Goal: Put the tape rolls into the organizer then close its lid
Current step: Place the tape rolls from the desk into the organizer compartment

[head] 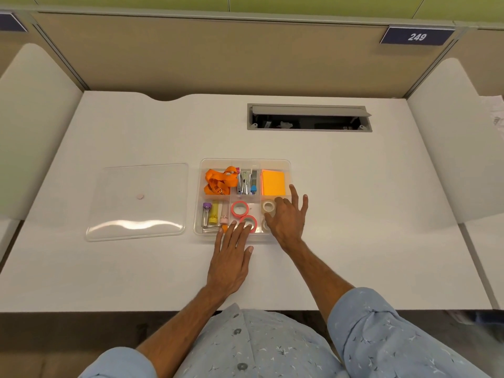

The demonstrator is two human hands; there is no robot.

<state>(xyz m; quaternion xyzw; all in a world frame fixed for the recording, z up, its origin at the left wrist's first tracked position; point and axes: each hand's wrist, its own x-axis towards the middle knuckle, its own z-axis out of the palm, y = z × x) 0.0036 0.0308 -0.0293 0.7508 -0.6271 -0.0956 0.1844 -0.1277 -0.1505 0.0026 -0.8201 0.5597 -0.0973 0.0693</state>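
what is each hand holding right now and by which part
Nothing is clearly gripped. Left hand fingertips rest on a pink tape roll; right hand lies spread over white tape rolls.

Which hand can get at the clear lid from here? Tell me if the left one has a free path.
Probably yes. The clear lid lies flat on the desk left of the organizer, with nothing on the bare desk between it and the left hand. That hand rests open at the organizer's near edge, holding nothing.

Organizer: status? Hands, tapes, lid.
Left hand flat, fingertips on near pink tape roll. Right hand open over white tape rolls. All visible rolls in organizer. Lid off, lying left of it; path clear.
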